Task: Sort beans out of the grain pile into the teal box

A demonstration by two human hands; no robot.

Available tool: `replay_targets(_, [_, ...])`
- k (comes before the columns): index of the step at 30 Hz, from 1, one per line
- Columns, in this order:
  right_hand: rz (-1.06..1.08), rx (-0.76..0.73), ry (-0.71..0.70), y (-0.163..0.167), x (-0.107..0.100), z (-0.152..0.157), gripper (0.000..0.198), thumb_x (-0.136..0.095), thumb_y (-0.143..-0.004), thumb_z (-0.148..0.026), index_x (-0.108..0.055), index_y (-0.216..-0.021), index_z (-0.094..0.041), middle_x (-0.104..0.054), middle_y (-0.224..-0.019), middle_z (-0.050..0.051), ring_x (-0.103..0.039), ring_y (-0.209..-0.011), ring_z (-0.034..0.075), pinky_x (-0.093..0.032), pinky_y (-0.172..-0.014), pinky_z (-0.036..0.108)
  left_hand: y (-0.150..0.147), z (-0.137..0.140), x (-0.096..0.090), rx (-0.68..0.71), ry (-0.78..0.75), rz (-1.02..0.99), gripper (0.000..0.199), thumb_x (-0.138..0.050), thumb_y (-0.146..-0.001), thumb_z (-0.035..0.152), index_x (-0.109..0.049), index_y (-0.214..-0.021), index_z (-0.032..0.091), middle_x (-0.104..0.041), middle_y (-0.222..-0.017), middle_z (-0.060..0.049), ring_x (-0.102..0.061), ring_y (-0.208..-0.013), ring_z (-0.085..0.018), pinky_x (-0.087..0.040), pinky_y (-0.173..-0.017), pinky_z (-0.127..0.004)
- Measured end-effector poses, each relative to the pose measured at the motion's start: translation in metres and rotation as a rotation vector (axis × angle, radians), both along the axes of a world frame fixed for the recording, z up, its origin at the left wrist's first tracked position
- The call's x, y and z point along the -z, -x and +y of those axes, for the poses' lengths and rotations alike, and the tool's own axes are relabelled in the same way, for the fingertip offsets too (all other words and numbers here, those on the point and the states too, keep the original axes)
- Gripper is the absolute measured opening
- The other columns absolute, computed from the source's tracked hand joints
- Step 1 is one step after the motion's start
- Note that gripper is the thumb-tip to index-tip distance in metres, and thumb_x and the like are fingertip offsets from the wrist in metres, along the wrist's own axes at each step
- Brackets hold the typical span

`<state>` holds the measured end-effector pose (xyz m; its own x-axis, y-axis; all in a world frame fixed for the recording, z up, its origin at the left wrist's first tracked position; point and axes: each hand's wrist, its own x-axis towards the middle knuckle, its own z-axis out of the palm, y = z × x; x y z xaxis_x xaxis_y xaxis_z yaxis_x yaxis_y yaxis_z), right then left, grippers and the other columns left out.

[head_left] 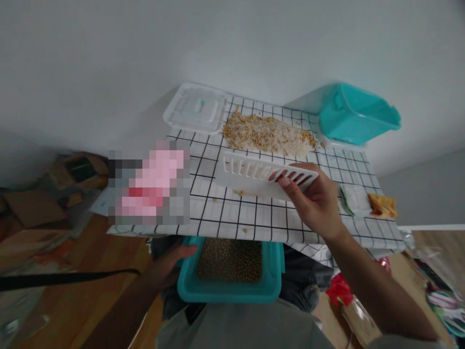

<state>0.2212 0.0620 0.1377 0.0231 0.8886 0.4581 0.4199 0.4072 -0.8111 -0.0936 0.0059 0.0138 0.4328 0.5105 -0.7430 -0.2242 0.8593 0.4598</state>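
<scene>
My right hand [316,201] pinches the right end of a white slotted plastic piece [250,177], thumb in front and fingers behind. It stands on edge above the checked cloth, in front of a spread pile of yellow beans and pale grains [269,133]. Below the table edge, a teal bin [228,294] rests on my lap with many beans [230,261] inside. At that bin's left rim is my left hand [174,259], its thumb over the edge and the other fingers mostly hidden.
A clear lid [198,107] lies at the table's back left. Another teal bin [358,116] stands at the back right. On the right are a white packet [356,199] and an orange wrapper [382,206]. A pixelated pink area covers the left side. Cardboard boxes [32,208] sit on the floor.
</scene>
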Motion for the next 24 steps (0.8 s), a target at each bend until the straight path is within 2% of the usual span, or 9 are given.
replay_targets(6, [-0.054,-0.105,0.015,0.026,0.007,-0.011,0.016,-0.066,-0.088,-0.022,-0.068,-0.103,-0.025,-0.071,-0.094,0.000,-0.066,-0.082,0.013,-0.054,-0.073,0.028,0.009,0.000,-0.002,-0.006,0.032,0.046,0.063,-0.074,-0.072,0.036,-0.060,-0.131,0.020,-0.081,-0.094,-0.011,-0.076,-0.082,-0.035,-0.062,-0.073,-0.044])
replay_targets(11, [-0.051,-0.159,0.056,0.024,0.019,-0.020,0.022,-0.067,-0.086,-0.018,-0.069,-0.106,-0.028,-0.073,-0.099,-0.001,-0.068,-0.091,0.014,-0.055,-0.081,0.028,0.005,0.002,-0.010,0.004,0.029,0.025,0.057,-0.072,-0.075,0.031,-0.061,-0.130,0.018,-0.079,-0.103,-0.012,-0.076,-0.083,-0.033,-0.061,-0.076,-0.043])
replay_targets(15, [-0.055,-0.155,0.067,0.018,0.020,-0.030,0.027,-0.068,-0.084,-0.015,-0.069,-0.106,-0.030,-0.075,-0.099,-0.001,-0.070,-0.091,0.016,-0.057,-0.080,0.030,0.003,0.004,-0.013,-0.004,0.022,-0.006,0.051,-0.071,-0.076,0.031,-0.065,-0.125,0.020,-0.080,-0.102,-0.010,-0.075,-0.092,-0.034,-0.060,-0.078,-0.042])
replay_targets(18, [-0.046,-0.135,0.089,0.015,0.021,-0.046,0.032,-0.068,-0.083,-0.011,-0.069,-0.108,-0.031,-0.075,-0.100,0.000,-0.071,-0.091,0.018,-0.059,-0.079,0.032,0.004,0.002,-0.010,-0.010,-0.004,0.025,0.047,-0.073,-0.075,0.031,-0.068,-0.120,0.021,-0.080,-0.099,-0.008,-0.075,-0.091,-0.033,-0.059,-0.079,-0.040])
replay_targets(24, [0.152,-0.268,0.107,0.007,0.027,-0.083,0.045,-0.058,-0.085,-0.003,-0.063,-0.118,-0.033,-0.074,-0.107,0.002,-0.071,-0.098,0.024,-0.060,-0.083,0.045,-0.002,0.001,-0.009,0.024,-0.068,0.044,0.036,-0.072,-0.075,0.034,-0.072,-0.108,0.021,-0.080,-0.093,-0.007,-0.072,-0.097,-0.035,-0.058,-0.083,-0.043])
